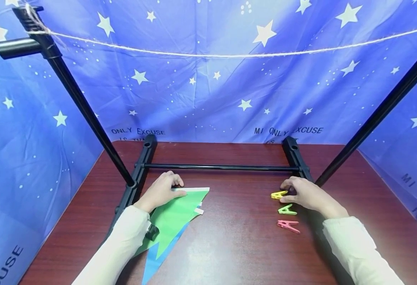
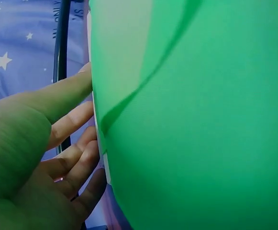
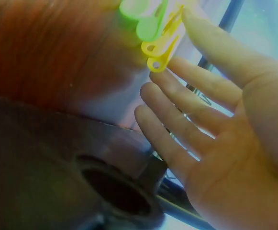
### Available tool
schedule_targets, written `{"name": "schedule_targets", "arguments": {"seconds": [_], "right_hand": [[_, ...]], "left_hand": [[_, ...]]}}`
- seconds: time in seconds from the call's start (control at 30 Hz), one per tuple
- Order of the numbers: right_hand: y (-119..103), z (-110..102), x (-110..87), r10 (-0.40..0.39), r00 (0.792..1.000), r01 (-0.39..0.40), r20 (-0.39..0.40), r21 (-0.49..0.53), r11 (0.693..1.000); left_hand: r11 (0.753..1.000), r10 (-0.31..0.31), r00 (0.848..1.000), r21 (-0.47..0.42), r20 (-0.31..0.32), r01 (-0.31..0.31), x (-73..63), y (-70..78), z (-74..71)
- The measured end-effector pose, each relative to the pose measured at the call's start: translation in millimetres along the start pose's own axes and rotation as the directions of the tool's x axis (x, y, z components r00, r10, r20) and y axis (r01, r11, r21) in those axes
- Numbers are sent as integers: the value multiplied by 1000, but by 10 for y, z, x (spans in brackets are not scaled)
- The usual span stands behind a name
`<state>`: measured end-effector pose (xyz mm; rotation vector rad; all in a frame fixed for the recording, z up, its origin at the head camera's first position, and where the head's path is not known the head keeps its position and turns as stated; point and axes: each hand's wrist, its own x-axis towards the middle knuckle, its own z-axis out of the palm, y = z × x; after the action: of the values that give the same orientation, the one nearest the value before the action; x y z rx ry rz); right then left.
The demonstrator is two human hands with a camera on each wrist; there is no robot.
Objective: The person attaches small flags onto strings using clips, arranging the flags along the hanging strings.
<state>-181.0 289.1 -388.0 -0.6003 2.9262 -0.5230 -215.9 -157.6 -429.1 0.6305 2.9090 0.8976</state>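
Observation:
My left hand (image 1: 162, 192) pinches the white top edge of a green paper pennant (image 1: 180, 209), thumb over the near side. In the left wrist view the pennant (image 2: 201, 124) fills the right side, its edge against my fingertips. A blue pennant (image 1: 154, 263) pokes out from under the green one, with white tabs (image 1: 199, 211) at the right. My right hand (image 1: 306, 196) has thumb and index finger around a yellow clothespin (image 1: 278, 194), the other fingers extended in the right wrist view. A green clothespin (image 1: 287, 209) and a pink clothespin (image 1: 288, 225) lie just nearer me on the table.
A black stand frames the table (image 1: 237, 237), with a left post (image 1: 87, 114), a right post (image 1: 379, 114) and a low crossbar (image 1: 222, 168). White string (image 1: 208, 54) stretches between the posts. A blue star-patterned curtain (image 1: 194, 103) hangs behind and at the sides.

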Motion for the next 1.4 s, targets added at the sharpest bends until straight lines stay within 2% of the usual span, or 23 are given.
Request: {"name": "schedule_targets", "arguments": {"seconds": [0.23,0.47,0.73,0.93,1.03,1.2,1.4], "right_hand": [[30,62,27,4,1000,-4,-3,8,1000],[38,86,40,9,999,-9,-31,11,1000],[46,91,30,42,999,-42,-16,33,999],[46,106,44,49,999,-49,-17,21,999],[42,104,46,40,999,-40,-31,11,999],[4,55,50,25,998,-25,-64,0,1000],[-77,-21,30,29,995,-31,-93,-14,999]], "left_hand": [[998,-25,1000,-63,13,25,10,-38,15],[997,-18,1000,-70,8,18,48,-70,8],[995,-48,999,-91,25,50,57,-50,2],[985,-110,992,-129,68,118,38,-18,-5],[981,-121,989,-143,84,132,22,1,-12],[981,-73,993,-170,91,88,8,38,-42],[981,-27,997,-192,68,40,9,83,-110]]}}
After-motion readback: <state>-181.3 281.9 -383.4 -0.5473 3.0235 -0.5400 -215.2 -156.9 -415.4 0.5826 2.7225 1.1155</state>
